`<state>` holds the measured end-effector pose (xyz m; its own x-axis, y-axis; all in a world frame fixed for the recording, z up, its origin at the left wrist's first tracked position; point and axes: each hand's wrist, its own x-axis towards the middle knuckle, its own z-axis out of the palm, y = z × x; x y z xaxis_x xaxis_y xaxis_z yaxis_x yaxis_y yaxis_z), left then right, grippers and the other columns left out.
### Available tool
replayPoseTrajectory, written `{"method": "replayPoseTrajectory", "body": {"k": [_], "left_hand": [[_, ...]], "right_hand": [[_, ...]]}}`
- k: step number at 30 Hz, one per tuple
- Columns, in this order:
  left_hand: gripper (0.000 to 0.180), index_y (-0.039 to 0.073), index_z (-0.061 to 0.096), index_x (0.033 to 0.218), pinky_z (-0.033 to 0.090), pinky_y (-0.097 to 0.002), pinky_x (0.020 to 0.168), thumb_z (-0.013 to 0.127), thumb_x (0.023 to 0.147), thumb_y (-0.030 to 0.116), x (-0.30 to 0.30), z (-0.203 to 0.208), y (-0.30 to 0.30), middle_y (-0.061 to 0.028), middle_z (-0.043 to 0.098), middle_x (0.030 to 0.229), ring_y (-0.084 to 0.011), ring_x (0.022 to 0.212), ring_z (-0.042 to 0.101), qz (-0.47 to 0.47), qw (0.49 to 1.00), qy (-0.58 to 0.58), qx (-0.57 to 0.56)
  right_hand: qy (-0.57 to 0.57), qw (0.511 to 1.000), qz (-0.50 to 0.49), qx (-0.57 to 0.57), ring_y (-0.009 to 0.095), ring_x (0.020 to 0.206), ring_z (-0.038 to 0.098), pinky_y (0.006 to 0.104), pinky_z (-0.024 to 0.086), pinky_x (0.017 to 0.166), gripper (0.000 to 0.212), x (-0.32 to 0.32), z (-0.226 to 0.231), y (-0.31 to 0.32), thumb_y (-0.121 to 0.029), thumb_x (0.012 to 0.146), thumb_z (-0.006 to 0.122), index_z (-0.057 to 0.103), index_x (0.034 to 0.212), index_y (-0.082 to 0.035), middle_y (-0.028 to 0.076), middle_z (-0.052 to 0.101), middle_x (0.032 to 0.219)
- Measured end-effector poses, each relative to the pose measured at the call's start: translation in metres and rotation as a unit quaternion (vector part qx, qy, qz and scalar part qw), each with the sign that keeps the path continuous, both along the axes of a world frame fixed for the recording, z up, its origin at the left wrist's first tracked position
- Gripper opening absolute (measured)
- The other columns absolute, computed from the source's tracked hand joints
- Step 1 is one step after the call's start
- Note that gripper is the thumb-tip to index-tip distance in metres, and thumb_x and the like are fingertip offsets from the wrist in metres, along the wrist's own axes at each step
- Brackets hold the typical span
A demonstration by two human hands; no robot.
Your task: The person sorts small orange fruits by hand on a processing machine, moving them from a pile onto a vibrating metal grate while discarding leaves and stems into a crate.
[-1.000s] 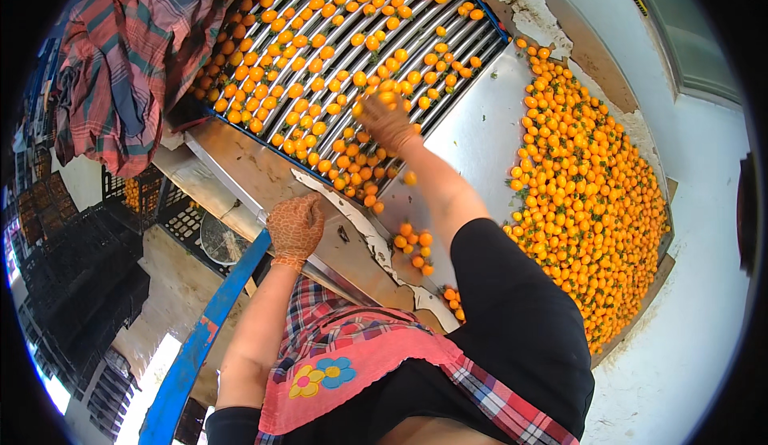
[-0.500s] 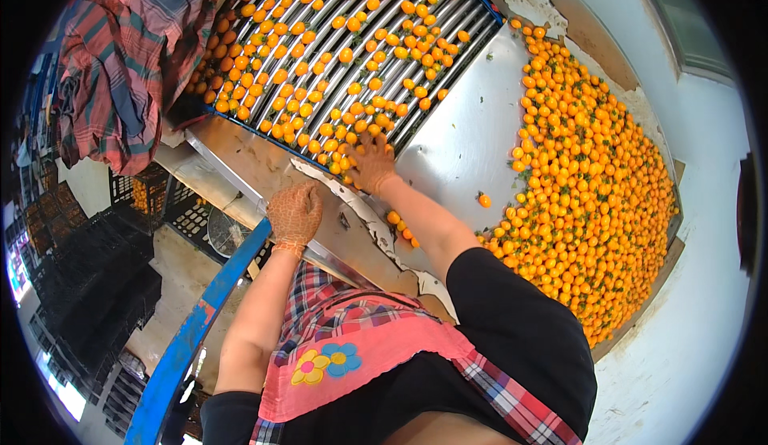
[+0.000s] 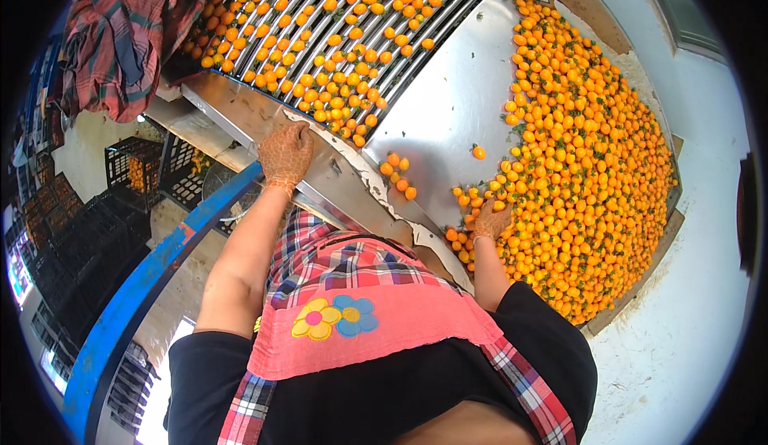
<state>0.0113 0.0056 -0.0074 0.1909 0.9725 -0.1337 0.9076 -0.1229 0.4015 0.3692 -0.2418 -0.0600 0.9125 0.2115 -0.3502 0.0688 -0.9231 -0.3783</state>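
Left hand, ten o'clock, and right hand, three, in orange patterned gloves: two. Small round orange fruit, heaped at three: uncountable; alone at two: one. Red-grey plaid cloth, ten: one. Curved blue metal bar, eight: one.

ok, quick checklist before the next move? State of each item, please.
1. Right hand at the fruit pile: ok, at its near left edge, among the fruit.
2. Right-hand grip on fruit: cannot tell, fingers partly hidden.
3. Left hand off the roller bed: ok, beside the upper end of the blue bar.
4. Metal sheet free of stray fruit: not ok, a small cluster and a single one lie apart from the pile.
5. Checked cloth away from moving parts: cannot tell.
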Motion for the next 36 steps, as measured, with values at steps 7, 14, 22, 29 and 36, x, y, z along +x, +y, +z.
{"method": "replayPoseTrajectory", "body": {"k": [7,14,22,29,36], "left_hand": [[0.017,0.013,0.072,0.089,0.051,-0.0426,0.071,0.059,0.082,0.022,-0.003,0.001,-0.002,-0.0117,0.069,0.085,-0.0316,0.077,0.065,0.008,1.0,-0.002,-0.001],[0.018,0.012,0.072,0.091,0.05,-0.0415,0.072,0.059,0.081,0.021,-0.004,0.001,-0.003,-0.0116,0.069,0.084,-0.0301,0.078,0.064,0.01,1.0,-0.016,-0.002],[0.016,0.012,0.07,0.089,0.05,-0.0435,0.07,0.059,0.081,0.021,-0.007,-0.004,-0.005,-0.0117,0.067,0.08,-0.0323,0.076,0.063,-0.002,1.0,-0.002,0.023],[0.018,0.012,0.071,0.09,0.05,-0.0439,0.07,0.059,0.082,0.022,-0.001,0.003,-0.002,-0.012,0.068,0.084,-0.032,0.079,0.064,-0.002,1.0,0.001,-0.003],[0.016,0.011,0.071,0.088,0.05,-0.0427,0.072,0.059,0.082,0.02,-0.001,0.006,-0.002,-0.0112,0.068,0.083,-0.0315,0.078,0.064,0.016,1.0,-0.001,-0.005]], "right_hand": [[0.01,0.992,-0.092,-0.09,0.032,0.109,0.052,0.043,0.043,0.091,0.062,0.02,-0.027,0.09,-0.048,0.083,0.058,0.05,0.126,-0.004,0.022,0.047,0.127],[0.003,0.998,0.01,-0.067,0.029,0.089,0.063,0.04,0.051,0.077,0.053,0.039,-0.088,0.23,-0.043,0.077,0.063,0.059,0.114,-0.004,0.015,0.061,0.11],[-0.076,0.8,0.528,-0.274,0.033,0.121,0.047,0.0562,0.043,0.092,0.047,0.006,-0.028,0.23,-0.034,0.085,0.055,0.046,0.129,-0.021,0.008,0.049,0.13],[-0.011,0.832,0.419,-0.362,0.033,0.118,0.045,0.0502,0.04,0.094,0.047,-0.008,0.015,0.122,-0.042,0.088,0.054,0.046,0.128,-0.018,0.011,0.047,0.126],[0.099,0.949,-0.035,-0.299,0.033,0.115,0.049,0.0504,0.043,0.092,0.055,-0.096,-0.017,0.112,-0.041,0.088,0.054,0.04,0.133,-0.013,0.015,0.047,0.126]]}}
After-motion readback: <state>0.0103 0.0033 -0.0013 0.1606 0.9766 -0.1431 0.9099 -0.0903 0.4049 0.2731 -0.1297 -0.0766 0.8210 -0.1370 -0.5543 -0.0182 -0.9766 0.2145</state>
